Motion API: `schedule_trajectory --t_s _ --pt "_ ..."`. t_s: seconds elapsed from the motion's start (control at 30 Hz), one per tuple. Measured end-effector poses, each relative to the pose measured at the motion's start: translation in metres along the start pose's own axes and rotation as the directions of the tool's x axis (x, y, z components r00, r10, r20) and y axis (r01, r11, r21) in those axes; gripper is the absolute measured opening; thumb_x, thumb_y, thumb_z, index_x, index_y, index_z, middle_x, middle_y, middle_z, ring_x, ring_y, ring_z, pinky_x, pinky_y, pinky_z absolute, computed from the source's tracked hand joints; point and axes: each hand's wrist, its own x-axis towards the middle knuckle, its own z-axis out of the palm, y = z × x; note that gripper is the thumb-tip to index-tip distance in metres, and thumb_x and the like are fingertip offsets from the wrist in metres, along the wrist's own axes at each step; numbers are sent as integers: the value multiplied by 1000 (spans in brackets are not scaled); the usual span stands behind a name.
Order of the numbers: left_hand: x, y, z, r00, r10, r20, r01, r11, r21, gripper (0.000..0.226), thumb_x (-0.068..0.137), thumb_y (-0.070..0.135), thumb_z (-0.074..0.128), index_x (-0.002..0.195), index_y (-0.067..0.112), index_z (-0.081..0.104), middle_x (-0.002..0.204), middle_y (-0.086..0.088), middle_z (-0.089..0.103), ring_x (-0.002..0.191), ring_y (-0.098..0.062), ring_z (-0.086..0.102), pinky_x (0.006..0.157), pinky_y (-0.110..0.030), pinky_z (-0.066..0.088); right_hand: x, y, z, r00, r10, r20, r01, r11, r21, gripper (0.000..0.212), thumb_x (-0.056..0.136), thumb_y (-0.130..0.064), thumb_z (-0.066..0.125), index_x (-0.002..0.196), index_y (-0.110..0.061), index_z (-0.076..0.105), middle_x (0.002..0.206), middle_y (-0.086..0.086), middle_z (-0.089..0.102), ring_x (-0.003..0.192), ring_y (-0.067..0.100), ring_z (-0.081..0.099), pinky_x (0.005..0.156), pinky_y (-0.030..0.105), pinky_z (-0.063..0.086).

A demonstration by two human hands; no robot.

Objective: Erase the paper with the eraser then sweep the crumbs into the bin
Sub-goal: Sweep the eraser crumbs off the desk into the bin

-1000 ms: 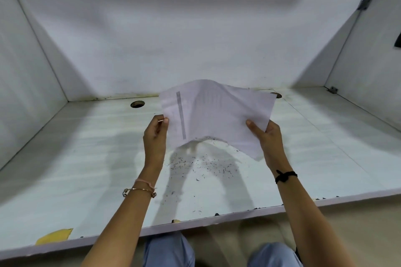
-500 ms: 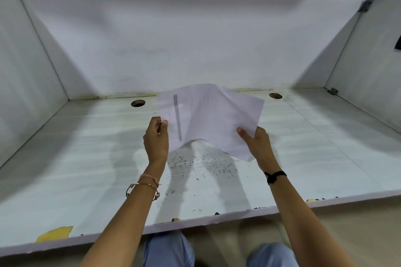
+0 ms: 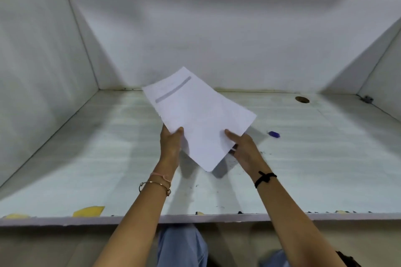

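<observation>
Left hand (image 3: 171,145) and right hand (image 3: 245,149) pinch the paper (image 3: 201,119); its faint writing unreadable.

- We list this as an office or study cubicle, a single walled-in desk bay.
- Plain white partitions (image 3: 39,60) close the left, back and right sides.
- Pale laminate desk (image 3: 86,158) carries a round cable hole (image 3: 302,99) at its rear.
- Metal bracket (image 3: 366,99) joins the right corner.
- Stationery: paper (image 3: 201,119), blue eraser (image 3: 274,134).
</observation>
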Motion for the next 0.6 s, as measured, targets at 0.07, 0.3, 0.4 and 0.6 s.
schedule_trajectory --t_s 0.07,0.3,0.4,0.6 --pt "8 9 -25 998 22 -62 -18 998 66 42 93 -4 55 134 5 52 123 -8 61 104 -22 57 87 -30 47 7 -8 3 999 -2 -52 6 997 74 39 91 -26 62 128 -15 56 123 6 66 109 24 64 89 38 53" --pt "29 32 -117 999 10 -33 0 963 270 38 90 -4 60 127 7 59 110 -6 63 90 -24 59 76 -28 49 16 -6 52 958 1 288 121 906 -406 53 91 -15 64 135 -34 43 99 1 69 91 19 68 83 32 55" --pt "33 33 -148 970 124 -207 -20 896 445 45 87 6 66 128 15 52 116 -9 63 101 -29 60 90 -38 49 19 27 93 962 -41 269 158 890 -429 46 89 -4 61 126 -29 52 104 8 65 99 29 66 89 42 54" --pt "15 30 -180 828 521 -206 -112 514 851 51 93 11 58 142 15 44 147 -11 44 134 -31 42 109 -51 33 19 89 159 971 -14 239 118 895 -430 29 89 3 57 114 -10 64 105 -6 60 112 20 54 101 35 47"
